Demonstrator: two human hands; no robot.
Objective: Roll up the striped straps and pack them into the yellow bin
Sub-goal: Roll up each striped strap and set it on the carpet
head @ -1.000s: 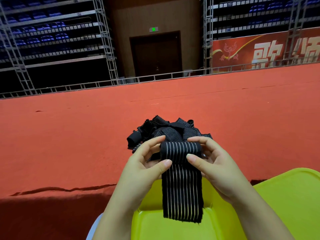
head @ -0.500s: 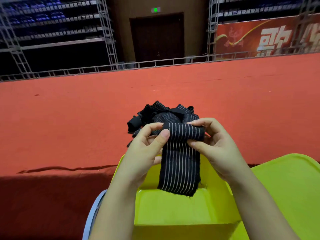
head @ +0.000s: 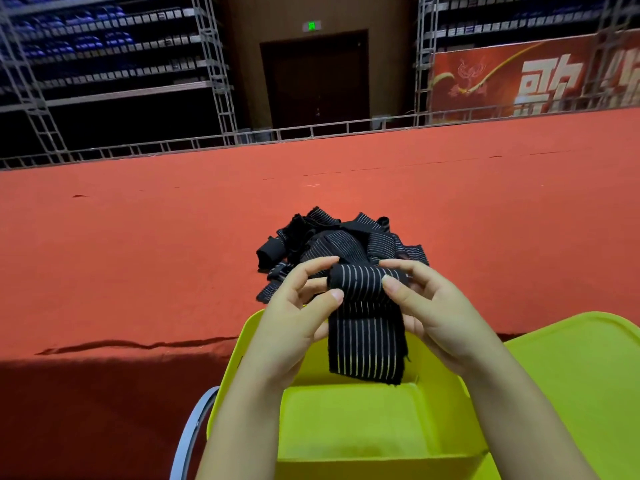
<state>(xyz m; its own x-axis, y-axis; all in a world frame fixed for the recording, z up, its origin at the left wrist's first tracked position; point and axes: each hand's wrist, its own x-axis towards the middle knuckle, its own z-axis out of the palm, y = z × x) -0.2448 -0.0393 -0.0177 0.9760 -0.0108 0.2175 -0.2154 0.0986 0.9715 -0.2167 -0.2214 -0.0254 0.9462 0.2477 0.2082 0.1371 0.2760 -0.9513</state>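
Above the open yellow bin [head: 349,420] I hold a black strap with thin white stripes [head: 367,327]. Its top is wound into a roll and its loose tail hangs down toward the bin. My left hand [head: 294,323] pinches the roll's left end between thumb and fingers. My right hand [head: 429,313] pinches the right end the same way. Behind my hands a heap of more striped straps [head: 332,240] lies on the red cloth. The bin's inside shows no straps.
The red-covered table [head: 138,254] stretches wide to both sides and far back, with its front edge just left of the bin. The bin's yellow lid [head: 581,375] lies at the right. A grey curved rim [head: 194,431] shows at the bin's lower left.
The roll has grown and the hanging tail has become shorter as both hands wind it. The camera has tilted down, showing more of the bin.
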